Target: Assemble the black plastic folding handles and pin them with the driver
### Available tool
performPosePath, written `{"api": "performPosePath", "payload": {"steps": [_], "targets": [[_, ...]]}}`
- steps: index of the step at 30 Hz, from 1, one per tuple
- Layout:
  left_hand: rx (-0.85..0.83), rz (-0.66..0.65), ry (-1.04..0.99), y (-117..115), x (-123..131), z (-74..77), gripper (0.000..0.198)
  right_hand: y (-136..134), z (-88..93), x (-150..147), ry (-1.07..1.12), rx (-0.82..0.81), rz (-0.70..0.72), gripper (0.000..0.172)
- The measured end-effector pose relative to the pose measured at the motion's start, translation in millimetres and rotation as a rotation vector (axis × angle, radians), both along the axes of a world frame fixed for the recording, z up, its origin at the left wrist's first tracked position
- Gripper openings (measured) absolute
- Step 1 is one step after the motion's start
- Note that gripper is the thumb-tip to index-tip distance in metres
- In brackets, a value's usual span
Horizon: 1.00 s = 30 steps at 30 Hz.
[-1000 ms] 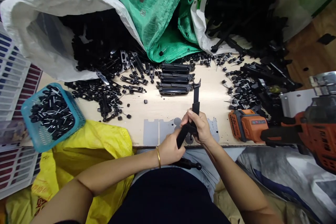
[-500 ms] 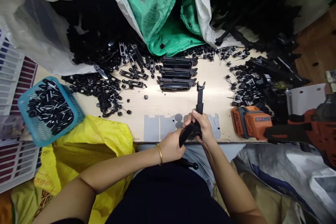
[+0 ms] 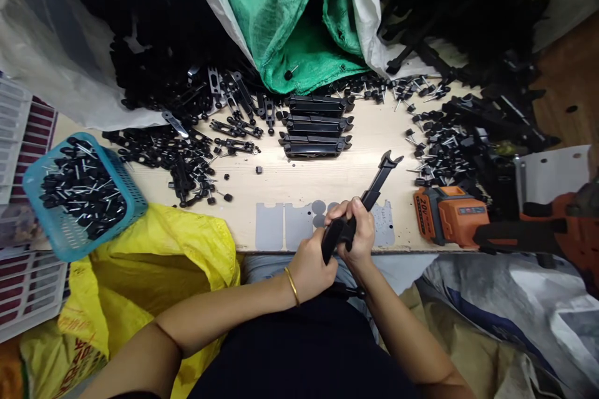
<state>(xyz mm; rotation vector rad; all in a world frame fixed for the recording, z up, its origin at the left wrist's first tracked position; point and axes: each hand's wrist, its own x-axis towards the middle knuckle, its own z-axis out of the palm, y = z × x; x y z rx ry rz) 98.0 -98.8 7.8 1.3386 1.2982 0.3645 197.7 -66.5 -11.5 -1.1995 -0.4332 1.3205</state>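
Observation:
Both hands are closed on one black plastic bracket (image 3: 375, 188), held over the front edge of the table. Its long arm slants up and to the right and ends in a small fork. My left hand (image 3: 312, 267), with a gold bangle at the wrist, grips the thick lower end. Around the middle of the bracket wrap the fingers of my right hand (image 3: 362, 234), thumb along the arm. Beyond them, several similar black brackets (image 3: 314, 148) lie stacked in rows. A black rod-like part (image 3: 346, 290) rests on my lap, partly hidden by my arm.
At left stands a blue basket (image 3: 135, 199) of black-headed screws, beside a yellow bag (image 3: 206, 224). Loose black joints (image 3: 182, 181) pile up at left, knobs with screws (image 3: 433, 153) at right. An orange cordless drill (image 3: 452, 215) lies at the right edge. Open sacks (image 3: 281, 31) line the back.
The bracket's forked end has swung to the right, tilting the arm from near upright to a slant. Both hands stay on it and have turned slightly. The whole view has shifted a little.

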Motion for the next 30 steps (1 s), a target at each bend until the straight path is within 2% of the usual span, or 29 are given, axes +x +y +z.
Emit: {"api": "performPosePath", "payload": {"steps": [3,6,8,12,17,22,25,26,27,30], "targets": [[-0.004,-0.067,-0.009,7,-5,2.8,0.034,-1,0.4,5,0.042,0.028,0.028,0.037],[-0.016,-0.238,-0.015,14,-12,6.2,0.037,-2,1.5,15,0.092,0.026,0.156,0.033],[-0.017,-0.258,-0.002,16,-11,6.9,0.036,-3,2.3,17,0.080,0.006,0.188,0.033],[-0.008,-0.081,0.008,11,-1,5.5,0.030,-4,4.3,10,0.024,0.011,0.042,0.035],[-0.020,-0.060,-0.005,9,4,6.0,0.029,0,6.7,4,0.015,0.033,0.010,0.034],[-0.023,-0.154,0.023,16,-2,-1.8,0.028,2,-3.9,2,0.043,0.041,-0.047,0.035],[0.005,-0.335,0.075,41,-10,-12.0,0.024,-3,-16.9,13,-0.038,-0.014,-0.057,0.033],[0.027,-0.423,0.118,54,-14,-14.9,0.022,-6,-20.4,22,-0.104,-0.066,0.010,0.033],[0.061,-0.516,0.176,66,-19,-16.9,0.021,-9,-22.7,33,-0.174,-0.132,0.135,0.035],[0.260,-0.713,0.385,98,-33,-17.6,0.026,-21,-19.7,72,-0.407,-0.286,0.669,0.039]]}}
